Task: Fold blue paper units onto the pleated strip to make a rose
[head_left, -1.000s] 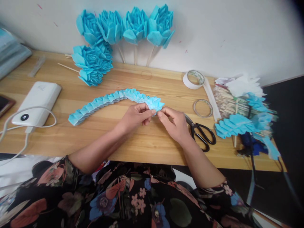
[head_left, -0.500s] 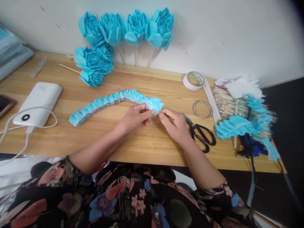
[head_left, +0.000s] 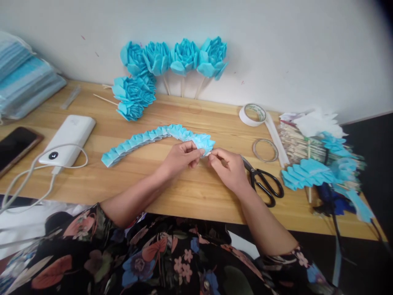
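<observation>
A long pleated strip of light blue fabric-like material curves across the table, its left end lying flat on the wood. My left hand pinches the strip's right end between thumb and fingers, where the folds bunch together. Close beside it, my right hand has thumb and index finger pressed together at the lower tip of that end. Whatever lies between those right fingertips is too small to make out. Black-handled scissors rest just right of my right hand, their blades partly behind it.
Blue fabric flowers on sticks lean against the wall, with more lying at left. A white tape roll and a thinner ring lie right. Beyond are bundled sticks and another pleated piece. Left: power bank, phone, packed masks.
The head view has tilted up and turned left, so everything sits lower and further right. Both hands keep their pinch at the strip's end with hardly any movement.
</observation>
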### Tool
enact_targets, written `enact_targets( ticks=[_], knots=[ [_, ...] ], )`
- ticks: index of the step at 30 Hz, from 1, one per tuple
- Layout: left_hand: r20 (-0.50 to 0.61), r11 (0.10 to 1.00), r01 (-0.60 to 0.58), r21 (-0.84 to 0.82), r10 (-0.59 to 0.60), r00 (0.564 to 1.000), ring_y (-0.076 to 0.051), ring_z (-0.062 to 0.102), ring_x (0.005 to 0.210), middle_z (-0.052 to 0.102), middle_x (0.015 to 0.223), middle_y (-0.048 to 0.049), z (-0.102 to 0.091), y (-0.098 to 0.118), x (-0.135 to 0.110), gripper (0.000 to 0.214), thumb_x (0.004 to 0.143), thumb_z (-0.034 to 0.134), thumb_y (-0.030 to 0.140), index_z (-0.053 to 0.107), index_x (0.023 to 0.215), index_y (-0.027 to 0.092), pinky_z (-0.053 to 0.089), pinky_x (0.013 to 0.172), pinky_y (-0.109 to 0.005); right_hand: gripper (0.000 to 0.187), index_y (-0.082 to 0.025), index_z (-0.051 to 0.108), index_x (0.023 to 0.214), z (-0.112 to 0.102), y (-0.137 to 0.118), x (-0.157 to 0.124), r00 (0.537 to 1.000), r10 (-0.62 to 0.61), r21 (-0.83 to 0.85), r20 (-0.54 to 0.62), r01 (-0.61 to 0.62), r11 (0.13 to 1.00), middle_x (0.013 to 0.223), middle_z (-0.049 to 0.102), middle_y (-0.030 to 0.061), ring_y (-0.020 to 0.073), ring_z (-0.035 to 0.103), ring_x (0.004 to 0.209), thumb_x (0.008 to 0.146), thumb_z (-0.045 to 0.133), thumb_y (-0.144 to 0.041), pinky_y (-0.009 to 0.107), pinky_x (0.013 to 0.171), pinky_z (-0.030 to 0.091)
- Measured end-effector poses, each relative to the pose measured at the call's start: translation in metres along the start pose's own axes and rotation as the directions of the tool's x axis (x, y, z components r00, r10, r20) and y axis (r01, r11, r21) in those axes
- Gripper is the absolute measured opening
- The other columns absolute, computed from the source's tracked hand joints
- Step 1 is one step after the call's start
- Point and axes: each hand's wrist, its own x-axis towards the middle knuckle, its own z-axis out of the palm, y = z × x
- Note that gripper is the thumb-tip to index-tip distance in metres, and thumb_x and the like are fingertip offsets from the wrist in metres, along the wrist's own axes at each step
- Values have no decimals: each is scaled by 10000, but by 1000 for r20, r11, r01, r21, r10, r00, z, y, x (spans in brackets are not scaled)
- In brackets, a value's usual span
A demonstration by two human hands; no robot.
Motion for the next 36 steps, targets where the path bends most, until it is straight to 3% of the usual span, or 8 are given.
enact_targets(
  ticks=[3,6,9,12,17,23,30,36],
  knots=[
    [-27,995,-13,-95,11,1000,-52,450,469,541,524,41,-1,1,2,261,854,664,242,521,652,158,328,512,-210,218,-186,648,698,-1,0,-1,999,26,64,-27,-24,998,575,573,-30,93,434,503,877,549,-261,239,496,315],
    [-55,984,2,-178,-12,998,-47,444,448,531,520,37,-1,5,2,285,886,616,194,491,632,160,317,494,-199,200,-200,693,745,-3,4,-1,991,89,265,-99,-60,962,592,614,-21,109,490,530,878,570,-286,247,517,368],
    [-56,974,54,-222,-68,996,-48,449,437,536,522,32,1,8,1,286,903,587,161,486,635,159,319,479,-191,208,-216,707,772,-3,12,4,955,201,524,-219,-58,850,595,615,-12,125,542,565,881,562,-316,267,568,446],
    [-41,970,80,-228,-92,995,-52,466,440,546,528,28,2,10,-1,282,904,584,148,490,638,156,332,472,-186,233,-215,714,829,-1,19,8,925,299,647,-235,-81,758,675,649,11,130,580,618,892,557,-375,261,555,469],
    [-37,970,98,-220,-109,993,-54,463,427,545,521,31,3,10,-1,256,900,579,138,503,656,154,335,459,-184,382,-261,659,1166,4,19,8,958,256,617,-126,-127,777,974,704,41,178,659,890,903,588,-528,303,674,558],
    [-7,972,99,-211,-103,995,-52,480,452,559,552,29,3,6,-1,241,885,608,167,499,671,156,358,471,-178,558,-301,530,1339,7,17,6,977,210,596,39,-191,780,852,667,-15,160,625,750,818,719,-361,338,711,546],
    [74,994,90,-64,-85,994,-83,522,474,594,597,15,3,3,0,227,903,606,307,517,743,173,397,484,-216,579,-292,508,1374,6,16,6,971,239,567,-27,-182,803,799,613,-30,146,581,711,818,669,-270,321,697,520],
    [84,997,31,64,-37,996,-62,507,462,581,578,35,2,-2,1,180,817,682,280,567,758,154,383,496,-212,564,-282,517,1354,6,16,7,975,218,567,-43,-155,809,785,611,-38,142,580,709,810,666,-261,319,705,519]
  ],
)
